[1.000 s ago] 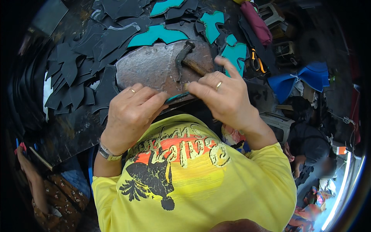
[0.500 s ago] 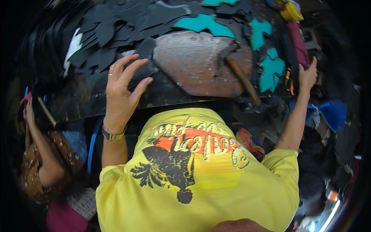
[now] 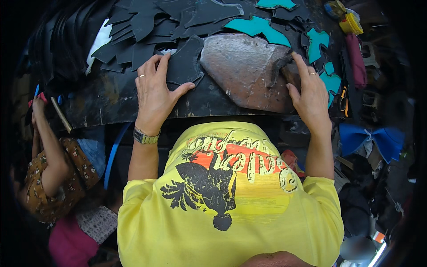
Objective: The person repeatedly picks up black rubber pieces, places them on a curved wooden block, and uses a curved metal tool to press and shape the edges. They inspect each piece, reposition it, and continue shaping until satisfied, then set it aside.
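My left hand (image 3: 155,91) is at a dark grey cut sheet piece (image 3: 186,62) on the black table, left of a worn brown slab (image 3: 235,66). Its fingertips meet the piece's left edge and the thumb reaches its lower corner; the fingers are apart. On the slab's right part lies a hammer (image 3: 276,71), its dark head showing. Over its handle is my right hand (image 3: 313,95), index finger and thumb spread apart. Most of the handle is hidden beneath that hand, and I cannot see whether they touch.
Overlapping dark sheet pieces (image 3: 142,22) cover the far left. Teal cut pieces (image 3: 260,27) lie behind and right of the slab. Orange-handled scissors (image 3: 343,100), a maroon roll (image 3: 356,60) and a yellow tub (image 3: 351,23) line the right side. Another person's arm (image 3: 53,164) is at lower left.
My right hand has come from the maroon roll at the right edge to the hammer. My left hand has lowered to the dark piece. The view has shifted slightly.
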Demonstrator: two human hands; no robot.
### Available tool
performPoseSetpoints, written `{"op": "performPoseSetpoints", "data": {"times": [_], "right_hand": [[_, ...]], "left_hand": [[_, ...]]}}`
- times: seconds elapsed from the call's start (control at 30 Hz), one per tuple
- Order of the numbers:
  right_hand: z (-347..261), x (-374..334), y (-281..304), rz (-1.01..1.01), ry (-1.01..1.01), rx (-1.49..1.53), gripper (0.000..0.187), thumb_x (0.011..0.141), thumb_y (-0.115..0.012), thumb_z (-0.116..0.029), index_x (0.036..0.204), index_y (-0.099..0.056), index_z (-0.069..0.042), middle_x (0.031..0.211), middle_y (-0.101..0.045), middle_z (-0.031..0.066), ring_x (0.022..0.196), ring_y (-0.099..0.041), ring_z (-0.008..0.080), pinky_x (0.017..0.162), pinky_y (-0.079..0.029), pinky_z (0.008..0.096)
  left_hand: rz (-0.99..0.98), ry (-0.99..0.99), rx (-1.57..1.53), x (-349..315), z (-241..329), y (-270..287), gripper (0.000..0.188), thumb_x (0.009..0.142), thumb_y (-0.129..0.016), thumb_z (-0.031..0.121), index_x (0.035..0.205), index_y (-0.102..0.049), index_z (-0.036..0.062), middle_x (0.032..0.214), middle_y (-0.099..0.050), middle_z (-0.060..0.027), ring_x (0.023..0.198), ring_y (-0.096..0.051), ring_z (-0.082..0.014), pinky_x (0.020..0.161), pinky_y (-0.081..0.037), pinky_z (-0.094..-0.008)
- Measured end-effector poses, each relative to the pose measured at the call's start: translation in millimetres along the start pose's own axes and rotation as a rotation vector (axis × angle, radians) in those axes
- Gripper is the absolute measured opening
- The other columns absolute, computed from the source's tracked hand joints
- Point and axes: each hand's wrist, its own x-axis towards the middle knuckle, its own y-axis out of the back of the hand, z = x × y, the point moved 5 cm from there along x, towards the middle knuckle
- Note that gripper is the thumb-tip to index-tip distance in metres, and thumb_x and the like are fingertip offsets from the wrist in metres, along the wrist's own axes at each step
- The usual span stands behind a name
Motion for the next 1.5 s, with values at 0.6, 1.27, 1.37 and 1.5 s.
{"op": "performPoseSetpoints", "data": {"times": [0.6, 1.27, 1.37, 1.5], "right_hand": [[16, -17, -12, 0.232, -0.038, 0.481, 0.053, 0.084, -0.068, 0.002, 0.135, -0.059, -0.008, 0.107, -0.066, 0.0154, 0.100, -0.065, 0.0343, 0.087, -0.051, 0.0407], [-45, -3, -17, 0.165, 0.090, 1.026, 0.069, 0.089, -0.073, -0.003, 0.152, -0.046, -0.011, 0.116, -0.064, 0.0092, 0.109, -0.062, 0.0196, 0.099, -0.049, 0.0328], [-76, 16, -37, 0.016, 0.073, 1.216, 0.073, 0.091, -0.071, -0.004, 0.156, -0.039, -0.012, 0.123, -0.063, 0.0118, 0.110, -0.063, 0.0201, 0.098, -0.052, 0.0348], [-97, 40, -60, -0.181, -0.040, 1.362, 0.082, 0.090, -0.070, 0.002, 0.161, -0.031, -0.012, 0.134, -0.057, 0.0122, 0.117, -0.060, 0.0189, 0.097, -0.050, 0.0308]], "left_hand": [[0.170, -0.019, -0.237, -1, 2, 16, 0.054, 0.068, -0.093, 0.020, 0.113, -0.065, 0.0072, 0.098, -0.067, -0.0036, 0.094, -0.064, -0.0236, 0.099, -0.043, -0.0398], [0.051, 0.166, -1.359, 16, -21, 5, 0.017, 0.091, -0.078, 0.004, 0.107, -0.070, 0.0040, 0.096, -0.068, 0.0030, 0.085, -0.060, -0.0030, 0.074, -0.047, -0.0177], [0.023, 0.213, -1.500, 21, -18, -7, 0.018, 0.093, -0.077, 0.006, 0.109, -0.069, 0.0048, 0.097, -0.067, 0.0033, 0.086, -0.059, -0.0024, 0.073, -0.045, -0.0175], [-0.040, 0.348, -1.706, 31, -33, -27, 0.016, 0.097, -0.072, 0.009, 0.111, -0.067, 0.0066, 0.100, -0.070, 0.0016, 0.087, -0.066, -0.0045, 0.071, -0.050, -0.0157]]}}
